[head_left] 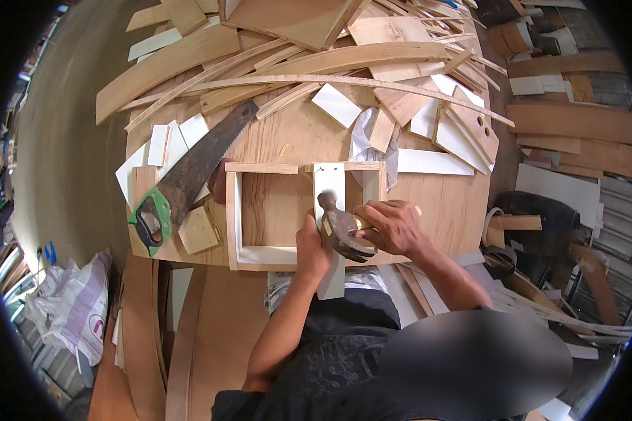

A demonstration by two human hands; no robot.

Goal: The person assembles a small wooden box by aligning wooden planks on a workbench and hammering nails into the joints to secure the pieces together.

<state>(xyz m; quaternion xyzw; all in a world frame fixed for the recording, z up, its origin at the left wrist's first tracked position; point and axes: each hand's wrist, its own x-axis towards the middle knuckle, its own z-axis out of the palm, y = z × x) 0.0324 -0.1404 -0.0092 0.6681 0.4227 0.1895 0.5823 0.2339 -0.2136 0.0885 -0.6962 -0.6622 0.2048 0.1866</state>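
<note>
A claw hammer (pixel 340 231) with a dark metal head is gripped by its light wooden handle in my right hand (pixel 393 224). Its head hangs over a narrow white board (pixel 329 275), hiding the board's middle. My left hand (pixel 313 247) is closed on the board's left edge; some fingers are hidden behind the hammer and board. The board lies lengthwise across an open wooden frame (pixel 261 169), its near end sticking out past the frame's near side. Two small dark nails or nail heads (pixel 328 168) show at the board's far end.
A handsaw (pixel 200 158) with a green handle lies left of the frame on the wooden table (pixel 442 210). Long curved strips (pixel 330 59) and offcuts are heaped at the far side. A white sack (pixel 70 302) sits at the lower left; scrap wood lines the right.
</note>
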